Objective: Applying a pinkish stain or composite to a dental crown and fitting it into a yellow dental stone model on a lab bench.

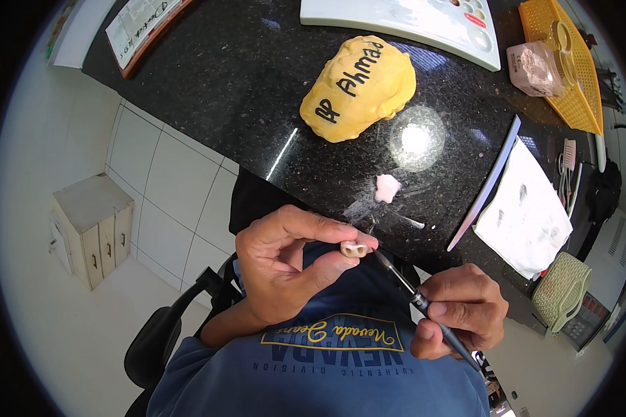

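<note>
Between the thumb and fingertips of my left hand (pixel 285 257) is a small tooth-coloured dental bridge (pixel 353 249), with two hollows showing. My right hand (pixel 464 311) grips a slim, dark-handled brush (pixel 419 300) like a pen. The brush's tip points up and left, close beside the bridge; whether they touch I cannot tell. Just beyond my hands, a whitish-pink lump (pixel 387 187) lies on the black speckled worktop (pixel 215 90), with pale powder smears around it. Farther back sits a yellow plaster block (pixel 358 87) with black handwriting on it.
A white palette tray (pixel 403 15) stands at the back. On the right are a folded white cloth (pixel 525 208), a long blue-grey strip (pixel 485 182), a pinkish glass jar (pixel 533 68), a yellow basket (pixel 584 104) and a green woven basket (pixel 563 288). A chair armrest (pixel 149 347) is at left.
</note>
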The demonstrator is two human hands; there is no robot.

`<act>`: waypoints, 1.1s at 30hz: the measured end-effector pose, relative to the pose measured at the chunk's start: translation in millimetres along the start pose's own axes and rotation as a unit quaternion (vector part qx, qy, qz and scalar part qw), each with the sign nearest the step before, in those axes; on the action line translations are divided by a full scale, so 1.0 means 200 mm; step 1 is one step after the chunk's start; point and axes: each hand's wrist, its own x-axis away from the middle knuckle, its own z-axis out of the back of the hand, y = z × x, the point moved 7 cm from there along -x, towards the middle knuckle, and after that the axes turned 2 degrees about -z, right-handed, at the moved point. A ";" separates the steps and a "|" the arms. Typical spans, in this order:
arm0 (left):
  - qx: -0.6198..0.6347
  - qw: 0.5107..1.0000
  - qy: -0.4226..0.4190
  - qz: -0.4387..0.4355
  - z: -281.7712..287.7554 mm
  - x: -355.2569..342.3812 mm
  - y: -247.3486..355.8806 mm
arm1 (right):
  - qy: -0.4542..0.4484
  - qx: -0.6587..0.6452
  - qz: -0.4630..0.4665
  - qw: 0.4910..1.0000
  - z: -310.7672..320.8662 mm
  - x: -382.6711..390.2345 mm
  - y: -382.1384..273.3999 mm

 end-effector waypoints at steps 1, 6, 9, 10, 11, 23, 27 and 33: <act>0.002 1.000 0.000 -0.001 0.00 0.00 0.00 | 0.001 0.000 -0.004 1.000 0.00 0.00 0.00; 0.004 1.000 -0.002 -0.006 -0.01 0.00 0.00 | 0.003 -0.002 -0.001 1.000 0.00 0.00 0.01; 0.005 1.000 -0.002 -0.006 0.00 0.00 0.00 | 0.003 0.001 0.003 1.000 -0.01 0.00 0.01; 0.004 1.000 -0.004 -0.006 0.00 0.00 0.00 | 0.002 0.002 0.002 1.000 -0.01 0.00 0.01; 0.004 1.000 -0.004 -0.007 0.00 0.00 0.00 | 0.002 0.002 0.002 1.000 -0.01 0.00 0.00; -0.003 1.000 0.001 -0.001 0.00 -0.01 0.01 | -0.006 0.000 -0.003 1.000 -0.01 0.00 0.00; -0.005 1.000 0.000 0.003 0.00 -0.01 0.01 | -0.014 0.002 0.005 1.000 -0.01 0.00 0.00; -0.008 1.000 -0.009 -0.001 0.00 -0.01 0.00 | -0.014 0.004 0.003 1.000 -0.01 0.00 0.00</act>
